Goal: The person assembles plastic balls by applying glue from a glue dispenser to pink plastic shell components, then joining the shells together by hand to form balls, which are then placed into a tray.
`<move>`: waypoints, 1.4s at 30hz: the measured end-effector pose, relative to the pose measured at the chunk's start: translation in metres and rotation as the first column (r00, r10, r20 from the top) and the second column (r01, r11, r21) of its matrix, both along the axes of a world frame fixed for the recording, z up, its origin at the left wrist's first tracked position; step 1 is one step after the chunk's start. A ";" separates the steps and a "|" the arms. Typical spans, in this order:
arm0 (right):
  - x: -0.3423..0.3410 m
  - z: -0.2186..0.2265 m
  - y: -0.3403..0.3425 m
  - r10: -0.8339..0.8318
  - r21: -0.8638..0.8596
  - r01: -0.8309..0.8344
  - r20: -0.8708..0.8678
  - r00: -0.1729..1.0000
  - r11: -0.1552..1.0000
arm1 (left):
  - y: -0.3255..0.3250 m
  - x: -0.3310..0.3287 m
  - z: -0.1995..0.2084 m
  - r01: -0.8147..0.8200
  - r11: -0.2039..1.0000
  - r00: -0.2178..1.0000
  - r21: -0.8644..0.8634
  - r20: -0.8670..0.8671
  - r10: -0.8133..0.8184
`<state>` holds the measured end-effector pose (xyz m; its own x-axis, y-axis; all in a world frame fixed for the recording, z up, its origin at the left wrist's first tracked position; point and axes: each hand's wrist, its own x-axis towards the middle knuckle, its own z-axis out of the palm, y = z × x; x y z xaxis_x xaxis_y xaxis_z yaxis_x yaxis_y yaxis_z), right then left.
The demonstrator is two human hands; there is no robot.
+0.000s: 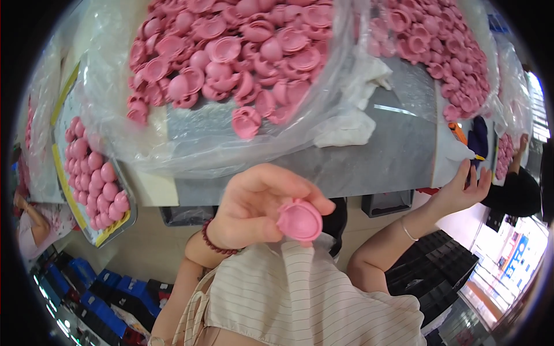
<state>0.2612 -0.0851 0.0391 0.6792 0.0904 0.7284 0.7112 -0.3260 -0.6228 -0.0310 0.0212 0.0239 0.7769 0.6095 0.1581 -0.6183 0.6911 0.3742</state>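
One pink cap (299,219) sits near the middle, close to the person, pinched in the left hand (259,207). The fingers curl tight around its rim. Far behind it, two big heaps of pink caps (231,52) lie in clear plastic bags (190,150) on the grey table (381,155), too many to count. More stand in rows on one tray (95,184) at the left. The right hand (464,187) reaches to the right table edge, fingers spread wide, holding nothing. The tray's far end is blurry.
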 end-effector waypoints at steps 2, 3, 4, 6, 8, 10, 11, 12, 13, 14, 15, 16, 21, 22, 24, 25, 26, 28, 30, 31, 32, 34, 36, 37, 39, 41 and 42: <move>-0.002 -0.003 0.002 0.006 0.057 -0.010 0.069 0.998 0.998 | -0.001 -0.002 0.001 -0.046 0.998 0.999 0.041 -0.014 0.047; -0.004 -0.001 0.002 0.000 0.107 -0.014 0.132 0.991 0.994 | 0.001 -0.002 0.001 -0.099 0.981 0.990 0.166 -0.085 0.115; -0.013 0.003 0.010 0.075 0.125 -0.091 0.131 0.989 0.988 | 0.002 -0.001 -0.001 -0.138 0.949 0.973 0.284 -0.138 0.183; -0.014 0.014 0.020 0.194 -0.235 -0.151 0.176 0.965 0.960 | 0.000 0.001 0.002 -0.163 0.936 0.954 0.311 -0.193 0.230; -0.025 0.030 0.043 0.350 -0.542 -0.241 0.106 0.931 0.805 | 0.000 0.000 0.002 -0.162 0.896 0.914 0.414 -0.278 0.294; -0.011 0.023 0.055 0.429 -0.665 -0.250 0.118 0.896 0.704 | -0.002 -0.001 0.005 -0.171 0.899 0.911 0.403 -0.283 0.300; -0.005 0.018 0.058 0.501 -0.773 -0.240 0.115 0.858 0.587 | -0.003 -0.002 0.004 -0.175 0.903 0.909 0.391 -0.289 0.301; -0.001 0.014 0.058 0.501 -0.773 -0.237 0.119 0.857 0.588 | -0.003 -0.002 0.005 -0.177 0.903 0.910 0.392 -0.285 0.302; 0.002 0.011 0.058 0.438 -0.811 -0.174 0.110 0.892 0.558 | -0.003 -0.002 0.005 -0.173 0.902 0.906 0.396 -0.295 0.303; 0.004 0.009 0.058 0.371 -0.846 -0.114 0.105 0.923 0.521 | -0.002 -0.002 0.005 -0.169 0.901 0.902 0.400 -0.305 0.304; 0.003 0.010 0.059 0.377 -0.845 -0.118 0.104 0.920 0.522 | -0.002 -0.003 0.006 -0.174 0.899 0.900 0.401 -0.306 0.310; 0.002 0.011 0.058 0.372 -0.855 -0.125 0.083 0.925 0.504 | -0.002 -0.003 0.006 -0.175 0.897 0.900 0.406 -0.305 0.313; -0.015 0.017 0.056 0.513 -0.693 -0.493 -0.204 0.834 0.526 | -0.001 -0.004 0.005 -0.178 0.888 0.898 0.424 -0.299 0.323; -0.020 0.017 0.056 0.580 -0.576 -0.628 -0.300 0.757 0.523 | -0.001 -0.004 0.006 -0.173 0.892 0.902 0.418 -0.297 0.314; -0.031 0.015 0.055 0.645 -0.442 -0.742 -0.379 0.664 0.504 | 0.000 -0.003 0.006 -0.166 0.897 0.906 0.410 -0.295 0.303; -0.037 0.013 0.054 0.669 -0.253 -0.826 -0.491 0.558 0.503 | 0.000 -0.003 0.005 -0.162 0.895 0.908 0.415 -0.293 0.300; -0.041 0.012 0.053 0.694 -0.051 -0.867 -0.577 0.430 0.496 | 0.001 -0.002 0.005 -0.157 0.894 0.910 0.420 -0.291 0.297; -0.040 0.007 0.049 0.691 -0.071 -0.858 -0.561 0.457 0.509 | 0.001 -0.003 0.004 -0.153 0.896 0.910 0.418 -0.293 0.293; -0.043 0.007 0.045 0.686 -0.091 -0.847 -0.543 0.483 0.524 | 0.001 -0.003 0.003 -0.149 0.897 0.911 0.415 -0.295 0.288; -0.045 0.011 0.043 0.649 -0.183 -0.808 -0.509 0.566 0.560 | 0.001 -0.003 0.003 -0.153 0.895 0.909 0.419 -0.296 0.293; -0.049 0.014 0.041 0.609 -0.271 -0.758 -0.466 0.642 0.593 | 0.001 -0.003 0.003 -0.156 0.893 0.907 0.422 -0.296 0.299; -0.055 0.021 0.031 0.517 -0.342 -0.748 -0.559 0.649 0.569 | 0.001 -0.002 0.003 -0.155 0.898 0.911 0.411 -0.293 0.291; -0.058 0.022 0.026 0.413 -0.409 -0.739 -0.637 0.651 0.535 | 0.001 -0.001 0.004 -0.153 0.903 0.914 0.401 -0.290 0.283; -0.058 0.021 0.024 0.446 -0.416 -0.710 -0.570 0.690 0.568 | 0.002 0.000 0.004 -0.147 0.896 0.916 0.420 -0.283 0.283; -0.056 0.020 0.026 0.474 -0.417 -0.681 -0.500 0.725 0.603 | 0.002 0.001 0.005 -0.140 0.887 0.919 0.440 -0.277 0.282; -0.050 0.021 0.037 0.548 -0.545 -0.571 -0.226 0.805 0.614 | 0.001 0.002 0.006 -0.154 0.880 0.914 0.450 -0.272 0.299; -0.052 0.022 0.038 0.551 -0.543 -0.574 -0.227 0.803 0.613 | 0.001 0.002 0.005 -0.156 0.879 0.913 0.452 -0.273 0.302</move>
<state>0.2087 -0.0470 0.0607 0.3767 0.8422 0.3856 0.8583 -0.1607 -0.4874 -0.0294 0.0219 0.0291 0.6740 0.7120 0.1971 -0.5313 0.2818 0.7989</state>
